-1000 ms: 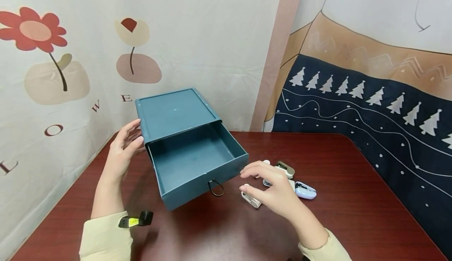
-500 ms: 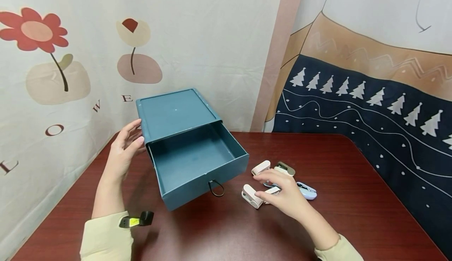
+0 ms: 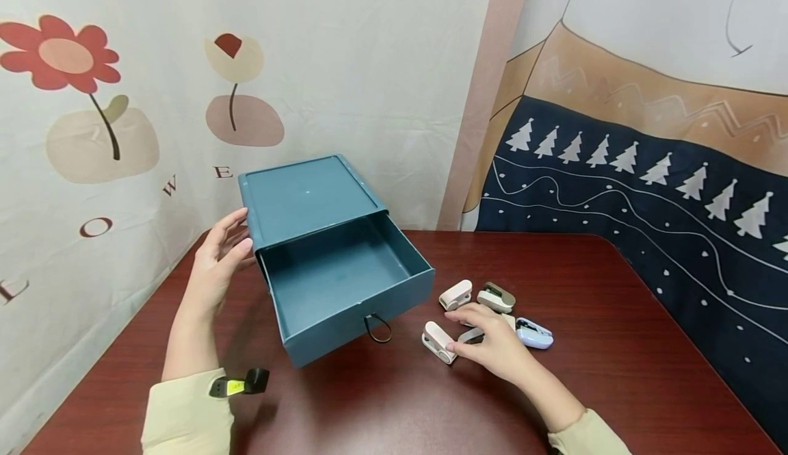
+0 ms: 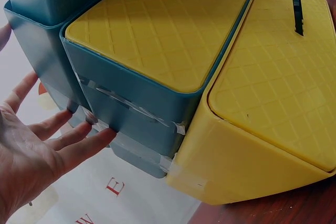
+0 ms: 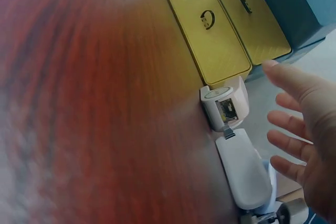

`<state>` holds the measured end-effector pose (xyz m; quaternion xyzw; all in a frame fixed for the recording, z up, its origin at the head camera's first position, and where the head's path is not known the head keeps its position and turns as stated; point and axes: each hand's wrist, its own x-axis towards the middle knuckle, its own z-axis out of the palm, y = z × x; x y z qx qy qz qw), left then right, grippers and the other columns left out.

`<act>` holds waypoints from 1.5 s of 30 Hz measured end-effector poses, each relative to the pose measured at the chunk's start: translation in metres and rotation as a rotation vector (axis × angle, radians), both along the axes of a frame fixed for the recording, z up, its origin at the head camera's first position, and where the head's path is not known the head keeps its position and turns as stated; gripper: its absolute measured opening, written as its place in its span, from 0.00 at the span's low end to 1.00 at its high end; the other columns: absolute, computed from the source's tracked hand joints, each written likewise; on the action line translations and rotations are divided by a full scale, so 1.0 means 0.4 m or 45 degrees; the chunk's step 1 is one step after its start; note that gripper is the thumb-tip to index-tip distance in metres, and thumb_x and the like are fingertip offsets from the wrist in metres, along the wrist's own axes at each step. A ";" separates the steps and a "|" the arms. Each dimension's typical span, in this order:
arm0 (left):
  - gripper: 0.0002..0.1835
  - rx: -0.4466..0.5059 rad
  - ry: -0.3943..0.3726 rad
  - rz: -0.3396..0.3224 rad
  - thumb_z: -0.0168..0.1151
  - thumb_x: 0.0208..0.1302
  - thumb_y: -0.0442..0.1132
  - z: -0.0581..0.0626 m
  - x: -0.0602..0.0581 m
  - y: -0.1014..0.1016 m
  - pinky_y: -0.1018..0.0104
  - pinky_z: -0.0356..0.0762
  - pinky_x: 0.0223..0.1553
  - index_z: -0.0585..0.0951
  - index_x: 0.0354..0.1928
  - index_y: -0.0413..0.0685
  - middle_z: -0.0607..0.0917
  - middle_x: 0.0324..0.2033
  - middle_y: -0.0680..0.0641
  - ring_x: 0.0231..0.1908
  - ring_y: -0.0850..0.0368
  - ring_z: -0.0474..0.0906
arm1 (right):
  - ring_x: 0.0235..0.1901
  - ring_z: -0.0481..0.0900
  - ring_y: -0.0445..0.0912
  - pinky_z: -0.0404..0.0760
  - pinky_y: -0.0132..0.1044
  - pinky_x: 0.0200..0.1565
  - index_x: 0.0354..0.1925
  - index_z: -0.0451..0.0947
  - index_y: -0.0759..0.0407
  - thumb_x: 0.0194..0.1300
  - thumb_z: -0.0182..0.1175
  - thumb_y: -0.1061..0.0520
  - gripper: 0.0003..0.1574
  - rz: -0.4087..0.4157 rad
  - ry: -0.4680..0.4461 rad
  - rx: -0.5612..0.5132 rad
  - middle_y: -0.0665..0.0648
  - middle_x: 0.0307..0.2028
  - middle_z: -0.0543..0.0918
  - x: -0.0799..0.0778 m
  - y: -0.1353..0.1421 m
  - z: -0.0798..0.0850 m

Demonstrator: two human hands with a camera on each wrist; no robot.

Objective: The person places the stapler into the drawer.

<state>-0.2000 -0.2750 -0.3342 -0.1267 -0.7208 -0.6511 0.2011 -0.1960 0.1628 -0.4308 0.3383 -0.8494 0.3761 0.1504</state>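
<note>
A blue-green drawer cabinet has its top drawer pulled out, bare inside. My left hand rests its fingertips on the cabinet's left side; the left wrist view shows these fingers spread, fairly straight, along the wall. Over a group of small staplers is my right hand, fingers loosely bent and thumb apart. Between thumb and fingers lies a grey-white stapler, partly hidden. A white stapler lies just left of the thumb. In the right wrist view, a gap shows between fingers and the pale stapler.
Behind the hand lie another white stapler, an olive-and-white one and a light blue one. Lower drawers have yellow fronts with black loops. A printed cloth hangs behind the dark red table.
My right hand has moved from beside the drawer's front corner rightward and down over the staplers, uncovering the white ones. The left hand and cabinet look unmoved.
</note>
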 end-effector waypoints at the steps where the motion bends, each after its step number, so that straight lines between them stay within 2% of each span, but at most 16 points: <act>1: 0.28 -0.002 -0.002 0.001 0.53 0.70 0.36 0.000 0.000 0.000 0.74 0.74 0.44 0.64 0.71 0.51 0.66 0.62 0.46 0.59 0.54 0.65 | 0.48 0.76 0.43 0.74 0.37 0.47 0.48 0.83 0.56 0.46 0.77 0.57 0.28 -0.003 -0.005 0.011 0.46 0.46 0.81 -0.001 0.000 -0.004; 4: 0.28 -0.008 -0.005 0.005 0.53 0.70 0.36 -0.001 -0.002 -0.001 0.75 0.73 0.44 0.64 0.71 0.51 0.66 0.62 0.46 0.59 0.54 0.64 | 0.49 0.75 0.45 0.74 0.40 0.48 0.48 0.82 0.57 0.46 0.76 0.56 0.28 -0.022 -0.018 0.059 0.47 0.45 0.81 -0.001 -0.001 -0.012; 9: 0.28 -0.019 -0.010 0.018 0.53 0.70 0.37 -0.003 -0.004 -0.002 0.75 0.73 0.43 0.64 0.71 0.51 0.66 0.63 0.46 0.59 0.55 0.64 | 0.47 0.75 0.45 0.73 0.43 0.49 0.49 0.82 0.54 0.47 0.76 0.52 0.28 -0.045 -0.003 0.156 0.46 0.42 0.83 0.000 -0.005 -0.017; 15: 0.28 -0.028 -0.017 0.026 0.53 0.70 0.37 -0.006 -0.005 -0.001 0.75 0.73 0.44 0.63 0.71 0.52 0.66 0.63 0.47 0.59 0.54 0.64 | 0.37 0.76 0.39 0.75 0.37 0.41 0.50 0.82 0.55 0.50 0.74 0.54 0.27 0.002 -0.044 0.179 0.44 0.36 0.81 -0.002 -0.012 -0.029; 22: 0.28 -0.028 -0.014 0.025 0.53 0.70 0.37 -0.007 -0.007 0.000 0.75 0.73 0.44 0.63 0.71 0.51 0.66 0.63 0.46 0.59 0.54 0.64 | 0.34 0.76 0.39 0.76 0.34 0.37 0.48 0.82 0.55 0.51 0.73 0.58 0.23 0.059 -0.089 0.105 0.44 0.34 0.79 -0.001 -0.019 -0.042; 37: 0.28 -0.031 -0.014 0.030 0.53 0.70 0.37 -0.007 -0.008 0.000 0.76 0.73 0.43 0.63 0.71 0.52 0.66 0.63 0.46 0.59 0.53 0.64 | 0.36 0.77 0.38 0.79 0.33 0.38 0.51 0.81 0.56 0.54 0.68 0.63 0.23 0.069 -0.228 -0.014 0.47 0.40 0.80 0.005 -0.020 -0.045; 45: 0.28 -0.024 -0.015 0.031 0.53 0.70 0.37 -0.007 -0.006 -0.002 0.75 0.74 0.44 0.63 0.71 0.51 0.66 0.63 0.46 0.59 0.52 0.64 | 0.38 0.77 0.39 0.79 0.36 0.38 0.51 0.81 0.55 0.54 0.70 0.61 0.24 0.058 -0.142 -0.077 0.48 0.42 0.81 0.011 -0.020 -0.021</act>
